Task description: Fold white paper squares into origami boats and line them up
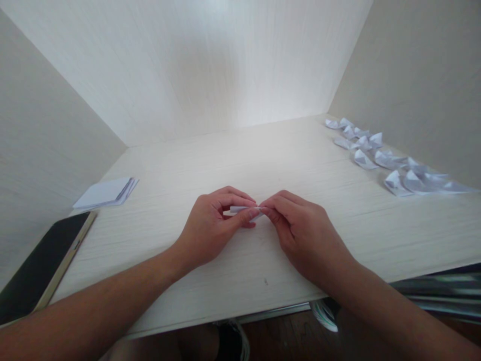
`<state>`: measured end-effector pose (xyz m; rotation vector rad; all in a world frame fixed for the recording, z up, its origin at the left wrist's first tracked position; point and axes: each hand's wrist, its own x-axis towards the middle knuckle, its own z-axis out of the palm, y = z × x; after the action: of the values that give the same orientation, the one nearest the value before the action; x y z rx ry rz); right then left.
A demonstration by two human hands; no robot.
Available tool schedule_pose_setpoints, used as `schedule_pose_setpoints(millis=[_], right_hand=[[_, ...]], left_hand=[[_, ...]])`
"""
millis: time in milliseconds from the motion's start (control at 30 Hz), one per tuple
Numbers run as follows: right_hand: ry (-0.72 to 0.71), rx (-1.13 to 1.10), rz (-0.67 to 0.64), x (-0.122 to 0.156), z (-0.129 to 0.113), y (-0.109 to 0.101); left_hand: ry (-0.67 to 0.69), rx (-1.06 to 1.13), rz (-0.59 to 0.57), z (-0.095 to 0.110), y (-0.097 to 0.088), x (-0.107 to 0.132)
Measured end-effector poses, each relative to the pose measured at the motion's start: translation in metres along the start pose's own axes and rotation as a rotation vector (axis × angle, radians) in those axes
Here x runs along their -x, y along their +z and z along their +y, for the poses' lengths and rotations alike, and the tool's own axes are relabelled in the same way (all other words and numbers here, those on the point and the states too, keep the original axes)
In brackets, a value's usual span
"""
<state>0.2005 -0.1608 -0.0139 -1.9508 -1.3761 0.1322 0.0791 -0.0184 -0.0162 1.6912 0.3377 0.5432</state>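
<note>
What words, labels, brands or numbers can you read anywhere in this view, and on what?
None can be read. The paper held in the left hand and right hand shows no print. The paper stack, the folded pieces and the dark tablet bear no legible marks either.

Folded paper piece (pixel 246 210) mid-desk (pixel 285 165), pinched between left hand (pixel 210 228) and right hand (pixel 300 230). Paper stack (pixel 107 193) far left, tablet (pixel 41 263) in front of it. Row of folded boats (pixel 391 160) along right edge.
</note>
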Motion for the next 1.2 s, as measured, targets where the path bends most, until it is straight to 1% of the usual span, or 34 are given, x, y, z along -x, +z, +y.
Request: schedule_pose_setpoints(millis=[200,267,300,333,367,467,500,533,567,600,667,733,800,867,1000,1067,1133,1200], right_hand=[[-0.015,-0.029,0.083,0.001,0.001,-0.001],[-0.022,-0.042,0.102,0.001,0.002,-0.002],[-0.003,-0.049,0.117,0.001,0.004,-0.002],[0.035,-0.056,0.136,0.0,0.006,-0.004],[0.088,-0.064,0.153,0.0,0.008,-0.005],[0.25,-0.096,0.175,-0.001,0.013,-0.01],[0.275,-0.11,0.171,-0.001,0.013,-0.011],[0.282,-0.125,0.166,-0.001,0.013,-0.012],[0.275,-0.137,0.16,-0.001,0.012,-0.012],[0.255,-0.145,0.156,-0.001,0.01,-0.011],[0.188,-0.15,0.134,0.001,0.005,-0.009],[0.114,-0.156,0.099,0.002,0.0,-0.005],[0.069,-0.164,0.071,0.003,-0.004,-0.002],[0.063,-0.168,0.067,0.004,-0.006,0.0],[0.101,-0.169,0.072,0.003,-0.006,0.0],[0.114,-0.174,0.054,0.003,-0.004,-0.001],[0.133,-0.179,0.039,0.003,-0.001,-0.003],[0.181,-0.179,0.045,0.002,0.003,-0.005]], left_hand=[[-0.011,-0.048,-0.005,0.004,0.002,0.0],[-0.024,-0.043,-0.019,0.007,-0.001,-0.002],[-0.03,-0.027,-0.008,0.009,-0.003,-0.003],[-0.036,-0.003,0.023,0.011,-0.006,-0.004],[-0.037,0.032,0.079,0.012,-0.009,-0.006],[-0.056,0.161,0.303,0.014,-0.015,-0.008],[-0.079,0.201,0.34,0.013,-0.014,-0.008],[-0.107,0.235,0.346,0.012,-0.011,-0.007],[-0.13,0.246,0.321,0.011,-0.007,-0.005],[-0.147,0.233,0.268,0.01,-0.002,-0.003],[-0.156,0.144,0.137,0.009,0.007,0.001],[-0.157,0.02,0.06,0.01,0.013,0.005],[-0.15,-0.092,0.047,0.011,0.014,0.006],[-0.14,-0.164,0.036,0.012,0.011,0.005],[-0.124,-0.168,-0.022,0.01,0.008,0.002],[-0.102,-0.146,-0.027,0.008,0.007,0.001],[-0.079,-0.14,0.0,0.007,0.006,0.0],[-0.065,-0.098,0.08,0.006,0.002,-0.003]])
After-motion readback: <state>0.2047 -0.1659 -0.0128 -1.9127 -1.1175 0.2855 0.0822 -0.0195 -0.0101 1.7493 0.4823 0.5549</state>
